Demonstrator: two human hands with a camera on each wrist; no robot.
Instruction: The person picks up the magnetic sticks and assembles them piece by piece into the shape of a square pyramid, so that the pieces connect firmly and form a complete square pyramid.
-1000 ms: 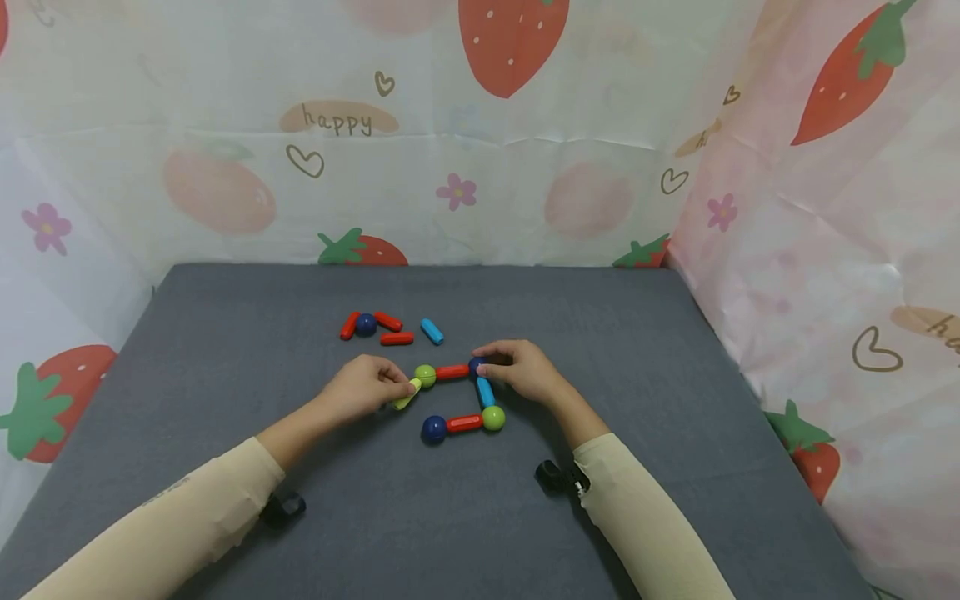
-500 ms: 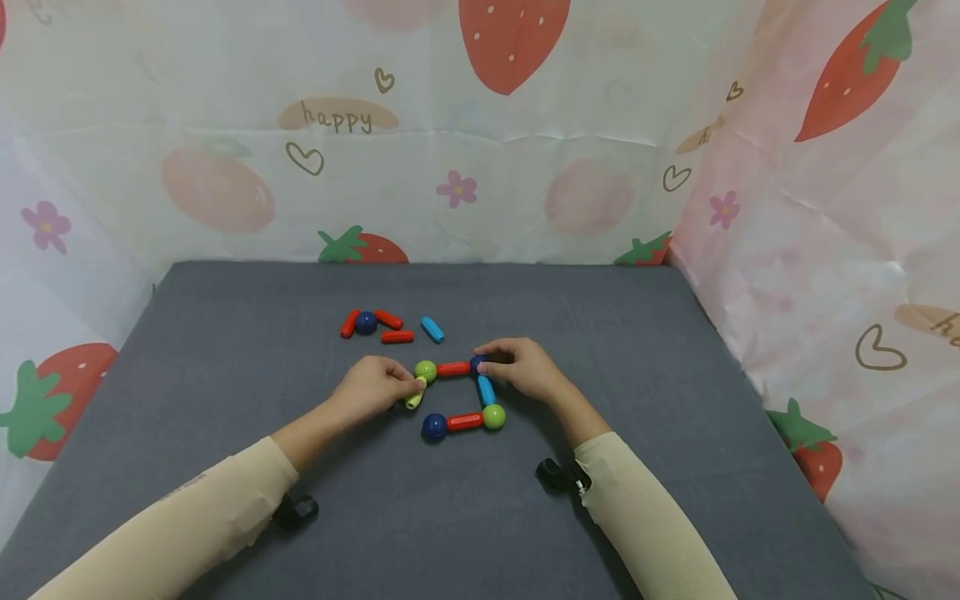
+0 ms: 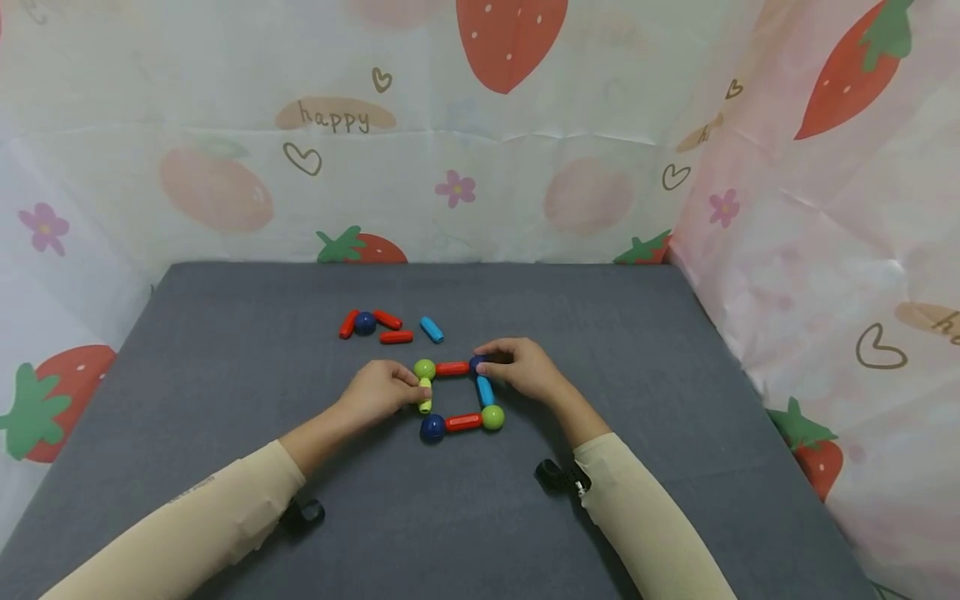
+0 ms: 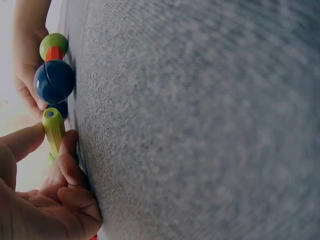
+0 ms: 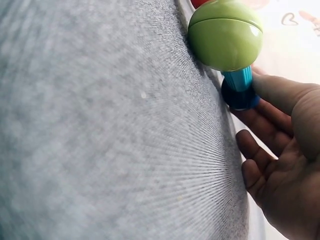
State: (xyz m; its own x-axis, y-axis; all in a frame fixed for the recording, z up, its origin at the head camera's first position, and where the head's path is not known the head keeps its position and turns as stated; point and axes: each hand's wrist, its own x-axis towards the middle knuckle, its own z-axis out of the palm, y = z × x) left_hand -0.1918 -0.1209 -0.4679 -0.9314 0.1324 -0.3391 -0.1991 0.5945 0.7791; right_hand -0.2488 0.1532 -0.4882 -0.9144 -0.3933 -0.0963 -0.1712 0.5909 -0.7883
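Yellow rod (image 3: 425, 407) sits mid-tabletop (image 3: 585, 308), well in from the far edge. Long axis runs far edge to near edge: far end at the green ball (image 3: 424, 369), near end aimed at the front navy ball (image 3: 432, 428), just beside it; contact unclear. Left hand (image 3: 381, 390) is nearer, pinching the rod, thumb opposite fingers. Right hand (image 3: 525, 368) grips the back navy ball (image 3: 475, 365), fingers slightly parted around it.

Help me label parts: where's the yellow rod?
In the head view, the yellow rod is left of centre, in the left hand, below a green ball.
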